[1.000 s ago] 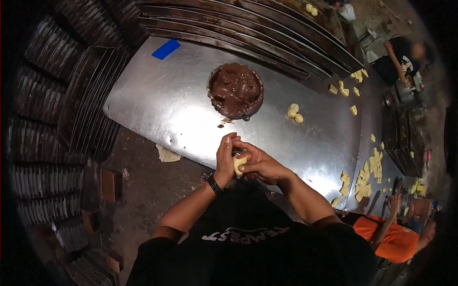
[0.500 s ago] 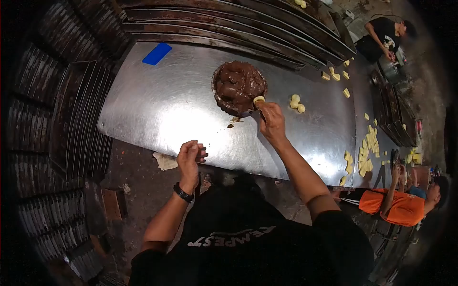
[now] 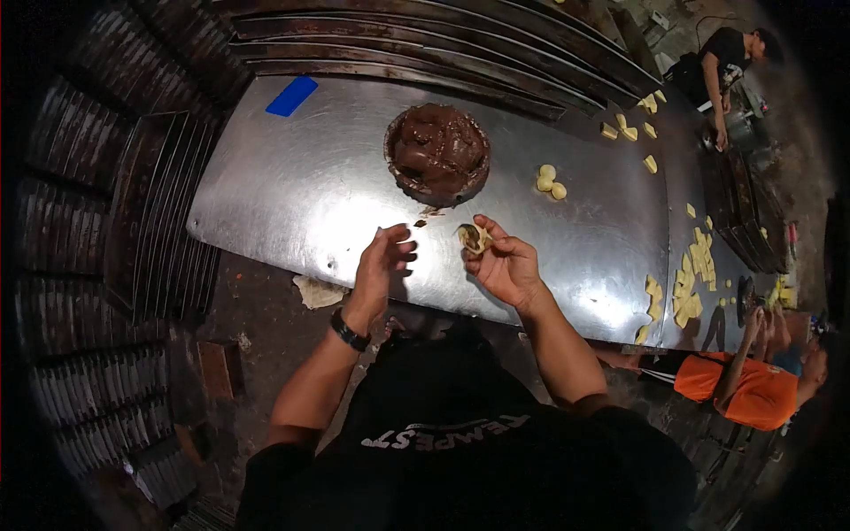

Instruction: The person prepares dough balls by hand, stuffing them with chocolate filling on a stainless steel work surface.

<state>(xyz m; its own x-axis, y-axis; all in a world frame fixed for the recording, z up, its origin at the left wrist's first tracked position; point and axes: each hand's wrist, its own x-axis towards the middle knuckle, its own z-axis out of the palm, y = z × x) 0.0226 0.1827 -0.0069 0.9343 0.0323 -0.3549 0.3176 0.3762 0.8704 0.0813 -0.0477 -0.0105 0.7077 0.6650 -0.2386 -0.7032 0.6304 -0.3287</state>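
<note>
And there it was, the piece of pale yellow dough [image 3: 484,242], held in the fingers of the right hand [image 3: 508,269], up off the surface on the near side of the bowl [image 3: 477,194] and a little to its right! Cupped and open it sat, tilted, a dark brown dab of filling [image 3: 470,235] showing inside the pale rim. The bowl itself, round and smeared about the edge, was heaped with thick, glossy brown paste [image 3: 437,148], lumpy on top. And to the bowl's right, well apart from it, three smooth yellow balls [image 3: 551,182] lay clustered together.
</note>
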